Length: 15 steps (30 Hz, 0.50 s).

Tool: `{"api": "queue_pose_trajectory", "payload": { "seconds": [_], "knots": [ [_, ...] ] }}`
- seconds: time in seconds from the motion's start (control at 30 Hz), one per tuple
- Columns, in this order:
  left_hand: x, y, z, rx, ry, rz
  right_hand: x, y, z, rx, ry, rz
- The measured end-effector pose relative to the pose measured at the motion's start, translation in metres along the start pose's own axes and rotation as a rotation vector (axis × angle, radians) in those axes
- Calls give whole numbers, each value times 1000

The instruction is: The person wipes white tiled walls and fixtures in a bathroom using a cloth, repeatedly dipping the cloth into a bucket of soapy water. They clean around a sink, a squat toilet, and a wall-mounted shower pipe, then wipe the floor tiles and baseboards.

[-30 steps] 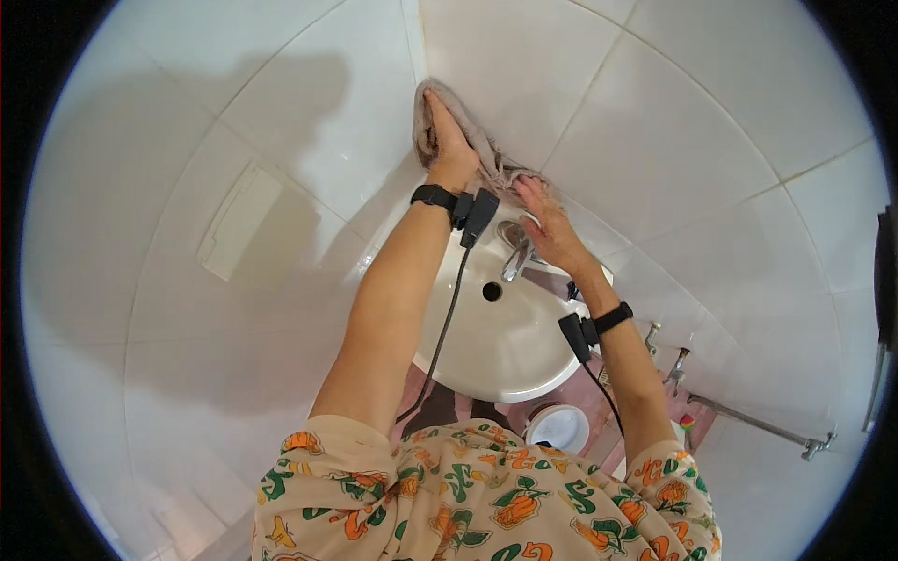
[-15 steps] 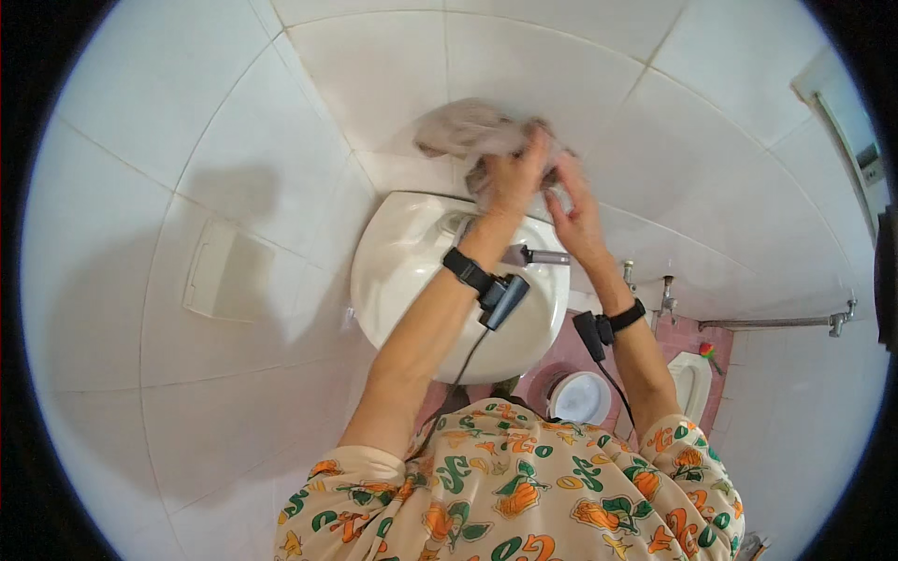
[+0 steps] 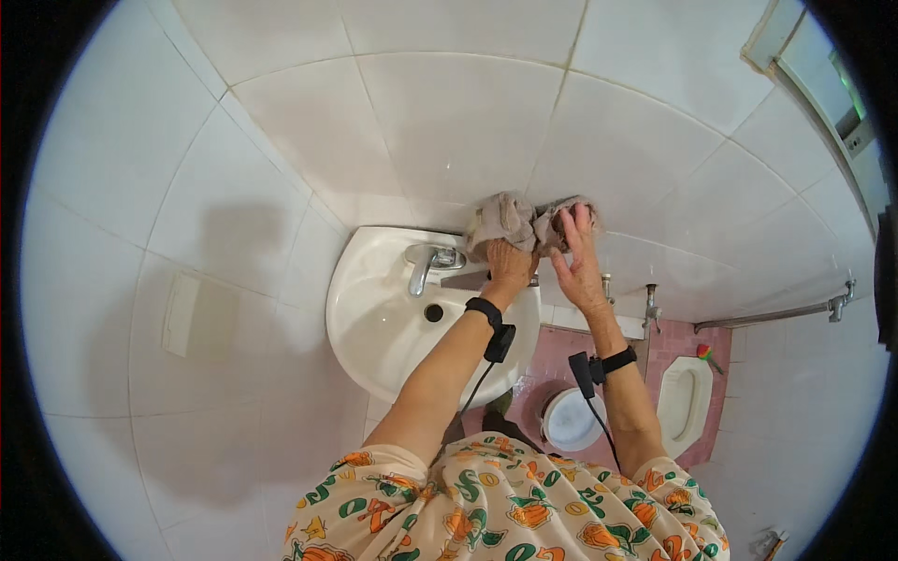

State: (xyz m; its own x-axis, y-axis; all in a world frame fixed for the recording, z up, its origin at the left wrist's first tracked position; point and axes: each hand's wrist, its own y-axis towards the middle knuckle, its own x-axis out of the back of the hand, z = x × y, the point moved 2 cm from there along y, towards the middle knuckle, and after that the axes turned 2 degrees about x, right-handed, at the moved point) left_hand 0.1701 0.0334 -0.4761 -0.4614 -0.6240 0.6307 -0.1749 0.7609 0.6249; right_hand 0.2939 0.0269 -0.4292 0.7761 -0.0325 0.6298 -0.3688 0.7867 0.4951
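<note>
Pressing at the wall (image 3: 449,140) just behind the sink (image 3: 348,351), two hands work on one greyish-brown cloth (image 3: 503,222). The cloth lies bunched against the tiles at the sink's back right corner, in two folded lumps side by side, the right one reaching past the sink's right edge.

The left hand (image 3: 508,268) is under the left lump, its back facing up and its wrist over the right part of the sink. Its fingers run out of sight into the folds, so one cannot tell how tightly they are bent or whether they grip.

The right hand (image 3: 582,266) touches the right lump, its fingers stretched upward over the fabric and the thumb held well apart from them, pointing toward the left hand. Its wrist is beyond the sink's right edge. Each wrist wears a black strap, the left (image 3: 485,310) and the right (image 3: 617,361).

The tap (image 3: 440,257) stands near the middle of the sink's back edge, left of the left hand, with the drain (image 3: 433,313) in front of it. On the pink floor (image 3: 554,355), a bucket (image 3: 550,423) stands beyond the sink's front right edge.
</note>
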Motion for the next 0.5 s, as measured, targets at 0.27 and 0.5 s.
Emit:
{"api": "queue_pose_trajectory", "payload": {
  "seconds": [0.27,0.5],
  "knots": [
    [71,62,11,243,-169,349,18,9,22,-16,111,-101],
    [50,22,25,-34,236,101,3,5,24,-81,277,-65]
  ]
}}
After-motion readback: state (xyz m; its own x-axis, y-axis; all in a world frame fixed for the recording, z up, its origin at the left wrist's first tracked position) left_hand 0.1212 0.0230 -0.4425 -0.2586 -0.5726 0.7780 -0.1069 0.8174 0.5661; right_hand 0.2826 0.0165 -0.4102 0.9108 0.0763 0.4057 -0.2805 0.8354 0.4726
